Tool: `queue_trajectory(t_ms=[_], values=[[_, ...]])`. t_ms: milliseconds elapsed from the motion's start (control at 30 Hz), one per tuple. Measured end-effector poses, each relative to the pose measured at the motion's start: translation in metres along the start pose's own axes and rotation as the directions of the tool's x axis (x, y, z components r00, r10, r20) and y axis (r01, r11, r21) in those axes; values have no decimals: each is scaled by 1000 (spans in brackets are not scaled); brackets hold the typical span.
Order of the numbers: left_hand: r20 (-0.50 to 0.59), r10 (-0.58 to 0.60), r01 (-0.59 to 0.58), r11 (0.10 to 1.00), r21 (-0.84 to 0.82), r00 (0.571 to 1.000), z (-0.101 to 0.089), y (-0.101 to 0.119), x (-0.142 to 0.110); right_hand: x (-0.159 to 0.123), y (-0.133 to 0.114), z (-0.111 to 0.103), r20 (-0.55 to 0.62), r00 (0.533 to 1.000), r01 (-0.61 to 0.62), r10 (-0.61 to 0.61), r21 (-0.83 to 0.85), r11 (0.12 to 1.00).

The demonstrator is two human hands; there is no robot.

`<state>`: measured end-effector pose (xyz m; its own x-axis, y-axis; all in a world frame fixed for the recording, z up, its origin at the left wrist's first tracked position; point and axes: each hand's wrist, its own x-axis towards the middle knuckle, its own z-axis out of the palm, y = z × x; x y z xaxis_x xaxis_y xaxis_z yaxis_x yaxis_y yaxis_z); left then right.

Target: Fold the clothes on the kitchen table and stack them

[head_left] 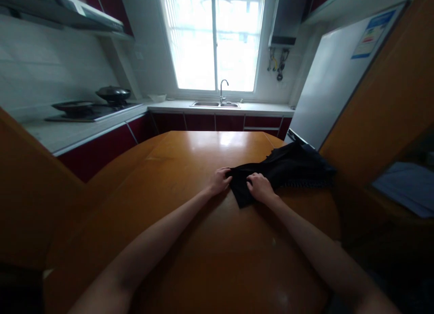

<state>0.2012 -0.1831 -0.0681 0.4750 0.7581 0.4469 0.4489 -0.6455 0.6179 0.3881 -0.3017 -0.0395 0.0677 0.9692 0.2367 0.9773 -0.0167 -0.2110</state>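
Note:
A black garment lies spread on the right part of a round wooden table. My left hand pinches the garment's near left corner, fingers curled on the cloth. My right hand rests on the near edge of the same garment, fingers bent and pressing the fabric down. Both forearms reach across the table from the bottom of the view.
A kitchen counter runs along the left and back, with a stove and two pans and a sink with a tap under a bright window. A white fridge stands right of the table. A wooden door or panel is at far right.

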Motion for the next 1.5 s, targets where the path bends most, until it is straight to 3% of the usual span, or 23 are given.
queue_trajectory(t_ms=[133,200,267,367,467,567,633,700,767,833,900,1000,1067,1133,1167,1200,1233,1267,1333,1367,1433,1500], values=[[-46,81,-86,989,-120,996,2,18,1,5,12,-13,-220,975,3,34,165,986],[3,193,-188,957,-222,981,-3,27,-11,8,24,-22,-360,931,-6,67,168,986],[112,315,-270,914,-305,942,-11,34,-28,10,37,-29,-424,900,-55,103,123,991],[283,426,-315,876,-364,859,-30,40,-52,10,55,-36,-386,916,-114,106,2,993],[409,426,-306,894,-327,807,-63,34,-67,6,62,-37,-234,972,-45,22,-93,995],[493,336,-295,942,-162,802,-114,10,-73,1,51,-38,-87,994,54,-62,-85,995],[494,213,-251,968,12,843,-156,-17,-77,-4,35,-36,-15,993,119,-120,-57,991],[419,67,-163,966,199,905,-200,-49,-83,-9,15,-32,44,979,200,-199,-30,979],[274,-63,-46,927,373,960,-242,-79,-93,-16,-7,-25,87,948,305,-307,37,952],[131,-200,105,848,519,971,-273,-99,-104,-23,-29,-17,96,893,422,-440,161,892],[28,-306,222,748,626,952,-287,-104,-113,-34,-50,-9,73,830,509,-552,303,805],[2,-292,214,705,676,956,-271,-88,-116,-56,-82,-6,44,741,552,-670,528,645],[86,-189,103,802,588,978,-240,-67,-114,-73,-100,-10,48,654,532,-755,681,503],[219,-121,11,896,445,968,-202,-45,-112,-86,-113,-15,30,555,479,-831,806,349],[273,-103,-16,916,401,956,-183,-35,-113,-89,-116,-17,-1,531,445,-847,851,278],[290,-105,-16,922,387,951,-166,-26,-114,-89,-117,-18,-45,544,417,-838,881,223],[268,-123,6,917,400,956,-152,-19,-115,-86,-116,-18,-93,596,403,-798,894,196],[217,-135,30,904,427,967,-140,-14,-116,-80,-112,-17,-137,679,401,-721,892,208],[143,-131,49,880,472,981,-126,-10,-117,-62,-100,-10,-206,850,399,-484,852,338],[139,-110,30,878,478,984,-123,-11,-115,-53,-93,-6,-230,903,380,-363,822,424],[201,-42,-52,894,444,979,-123,-18,-107,-37,-81,5,-234,950,311,-206,769,559],[260,40,-141,914,381,965,-125,-28,-93,-31,-75,14,-176,968,251,-180,723,644]])
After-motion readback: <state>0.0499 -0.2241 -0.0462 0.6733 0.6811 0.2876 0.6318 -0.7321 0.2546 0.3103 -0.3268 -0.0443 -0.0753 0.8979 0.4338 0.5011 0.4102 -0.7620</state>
